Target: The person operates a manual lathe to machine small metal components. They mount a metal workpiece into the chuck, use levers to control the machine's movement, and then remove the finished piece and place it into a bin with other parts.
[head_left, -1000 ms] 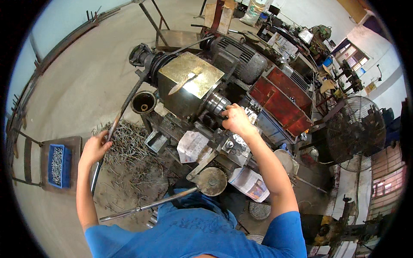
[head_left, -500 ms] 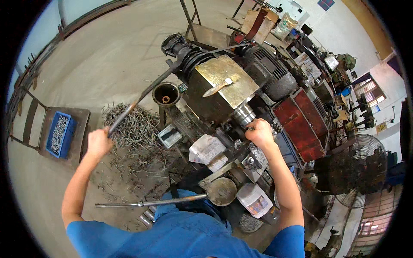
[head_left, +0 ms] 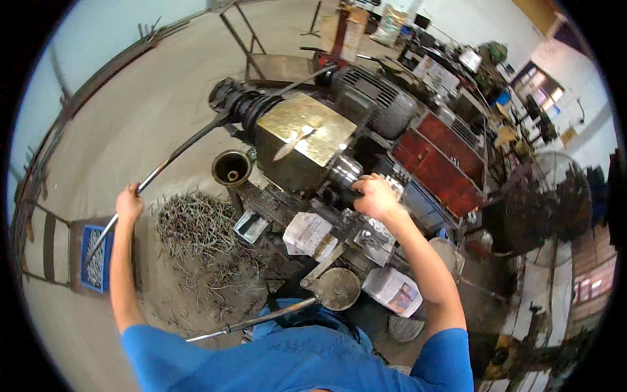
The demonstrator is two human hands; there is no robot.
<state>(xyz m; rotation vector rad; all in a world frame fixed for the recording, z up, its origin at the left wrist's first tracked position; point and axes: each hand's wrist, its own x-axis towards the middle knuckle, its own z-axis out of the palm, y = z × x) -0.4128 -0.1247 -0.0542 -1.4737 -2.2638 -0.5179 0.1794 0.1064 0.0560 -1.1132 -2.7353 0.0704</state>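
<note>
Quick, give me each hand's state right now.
Left hand: closed around the long metal lever.
Right hand: closed on a machine part by the chuck.

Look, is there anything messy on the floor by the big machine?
Yes. A loose heap of thin metal rods lies scattered on the floor beside the machine, under the long lever gripped by the left hand, rather than in the blue crate.

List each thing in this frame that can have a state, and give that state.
left hand: closed around the long metal lever
long metal lever: gripped, slanting up to the machine
right hand: resting on the machine's chuck area
blue crate: holds metal pieces
metal rods pile: loose on the floor
funnel cup: upright, open
</note>
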